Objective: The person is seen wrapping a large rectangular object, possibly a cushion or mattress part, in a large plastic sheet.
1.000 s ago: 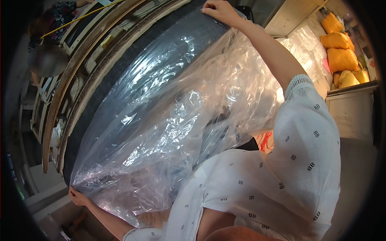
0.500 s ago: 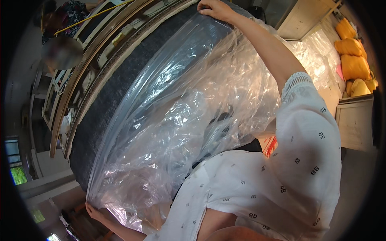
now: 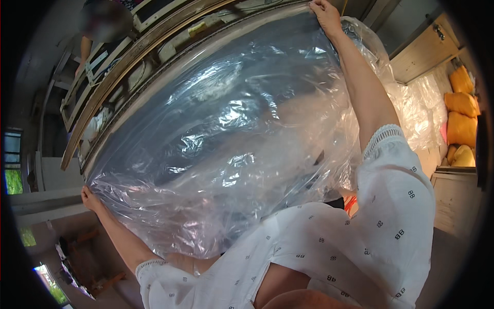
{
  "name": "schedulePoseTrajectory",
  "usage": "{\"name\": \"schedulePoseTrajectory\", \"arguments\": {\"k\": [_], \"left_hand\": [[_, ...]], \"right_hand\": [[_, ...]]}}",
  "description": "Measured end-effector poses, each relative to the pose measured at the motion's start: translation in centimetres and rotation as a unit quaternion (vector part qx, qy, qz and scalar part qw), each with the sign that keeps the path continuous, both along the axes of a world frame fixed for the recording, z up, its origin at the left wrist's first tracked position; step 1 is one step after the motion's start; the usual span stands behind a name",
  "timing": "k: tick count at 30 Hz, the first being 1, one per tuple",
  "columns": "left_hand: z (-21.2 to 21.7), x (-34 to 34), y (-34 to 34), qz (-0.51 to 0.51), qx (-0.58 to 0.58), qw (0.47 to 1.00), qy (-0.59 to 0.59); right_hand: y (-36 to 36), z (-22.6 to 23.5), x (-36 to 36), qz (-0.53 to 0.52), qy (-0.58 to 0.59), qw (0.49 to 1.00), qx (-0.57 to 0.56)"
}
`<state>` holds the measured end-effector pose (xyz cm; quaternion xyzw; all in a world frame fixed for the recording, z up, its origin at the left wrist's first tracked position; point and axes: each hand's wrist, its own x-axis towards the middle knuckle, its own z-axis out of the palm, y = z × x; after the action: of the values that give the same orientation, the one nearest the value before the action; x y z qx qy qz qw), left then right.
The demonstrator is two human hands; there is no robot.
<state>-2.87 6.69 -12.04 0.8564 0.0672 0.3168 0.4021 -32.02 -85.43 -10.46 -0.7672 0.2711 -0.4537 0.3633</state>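
Clear plastic, one sheet (image 3: 216, 123), edge pinched at two spots; left hand (image 3: 90, 200), right hand (image 3: 327, 17)

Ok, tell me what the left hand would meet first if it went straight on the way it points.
Beyond the clear plastic sheet it pinches, the left hand would probably meet the lower-left end of the brown wooden rail first; depth is unclear here.
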Motion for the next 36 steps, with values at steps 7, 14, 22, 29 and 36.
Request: {"name": "schedulePoseTrajectory", "arguments": {"k": [7,14,22,29,36], "left_hand": [[0.8,5.3,-1.6,-0.036,0.004,0.999,0.023],[1.3,6.2,-2.9,-0.048,-0.046,0.997,0.040],[2.0,6.1,-3.6,0.068,0.066,0.991,0.090],[1.7,5.9,-3.3,0.036,0.050,0.998,0.032],[1.5,5.5,-2.5,-0.153,0.102,0.971,0.150]], "right_hand": [[-0.8,0.8,2.3,0.015,0.051,0.996,-0.067],[1.0,2.5,2.5,-0.029,0.058,0.995,-0.076],[-0.6,1.7,3.0,-0.156,0.043,0.980,-0.118],[-1.0,2.2,2.7,-0.119,0.001,0.991,-0.058],[4.4,6.0,2.2,-0.189,0.333,0.924,0.009]]}}
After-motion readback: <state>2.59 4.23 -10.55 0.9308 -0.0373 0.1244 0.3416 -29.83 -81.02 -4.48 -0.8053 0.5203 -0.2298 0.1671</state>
